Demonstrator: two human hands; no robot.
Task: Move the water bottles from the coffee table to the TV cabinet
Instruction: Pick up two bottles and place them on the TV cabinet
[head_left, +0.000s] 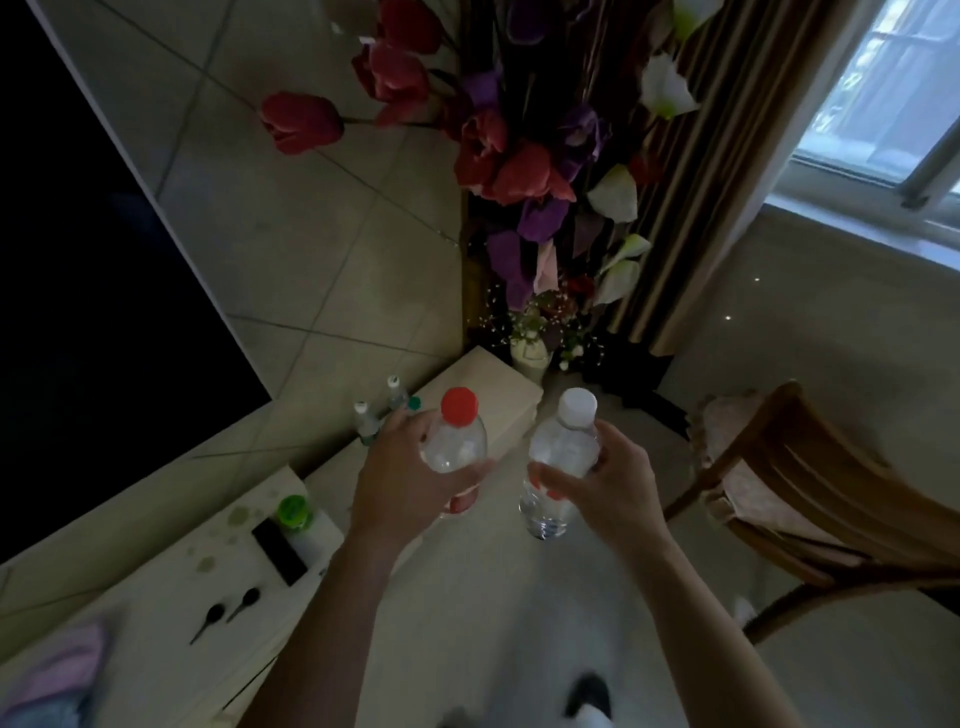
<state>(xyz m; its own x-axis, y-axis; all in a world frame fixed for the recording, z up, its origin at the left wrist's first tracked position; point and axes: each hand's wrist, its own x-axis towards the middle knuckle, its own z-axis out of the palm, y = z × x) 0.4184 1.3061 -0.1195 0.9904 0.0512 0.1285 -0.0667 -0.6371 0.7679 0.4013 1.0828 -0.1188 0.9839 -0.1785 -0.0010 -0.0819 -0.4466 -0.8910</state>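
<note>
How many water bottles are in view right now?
5. Red-cap bottle in left hand; white-cap bottle in right hand; three on the cabinet beyond the left hand: far bottle, near bottle, green-cap bottle, mostly hidden.

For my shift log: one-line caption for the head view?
Left hand grips a red-capped bottle, right hand a white-capped bottle, both held near the cream cabinet.

I am counting five bottles around the TV cabinet (150, 623). Two are being held just in front of it: the red-capped bottle (454, 441) in the left hand (395, 478), the white-capped bottle (563, 452) in the right hand (610, 480). Three are standing on its far end: two white-topped bottles (365, 421) and one green-topped bottle (414, 403). On the cabinet two dark keys (212, 618), one green-lidded jar (293, 512) and one black device (278, 551) are lying. One flower vase (530, 358) is standing beyond it, one wooden chair (810, 467) to its right.
</note>
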